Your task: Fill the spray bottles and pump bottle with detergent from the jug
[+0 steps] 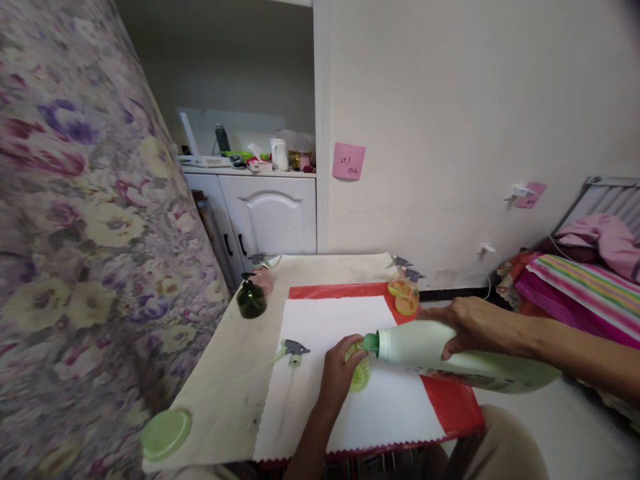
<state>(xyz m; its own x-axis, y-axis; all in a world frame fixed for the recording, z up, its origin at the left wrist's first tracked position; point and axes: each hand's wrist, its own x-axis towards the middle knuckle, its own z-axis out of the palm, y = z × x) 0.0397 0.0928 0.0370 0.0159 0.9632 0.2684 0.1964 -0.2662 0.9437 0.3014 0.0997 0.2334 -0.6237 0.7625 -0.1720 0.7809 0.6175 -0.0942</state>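
Note:
My left hand point(341, 368) is wrapped round the neck of a small yellow-green spray bottle point(360, 377) standing on the white sheet. My right hand point(463, 327) grips a big pale green jug point(417, 345) from above, tilted almost level. Its green spout point(371, 343) meets the small bottle's mouth; whether liquid flows between them I cannot make out. To the left lies a loose spray trigger head point(296, 348) with a thin tube. A round green cap point(165, 433) rests at the table's near left corner.
A dark green pump bottle point(251, 300) and a pinkish bottle point(263, 281) stand at the back left. Orange-yellow spray bottles point(405, 298) stand at the back right. Red cloth point(453, 407) shows beneath the white sheet point(335, 320). A floral curtain point(100, 233) hangs at left.

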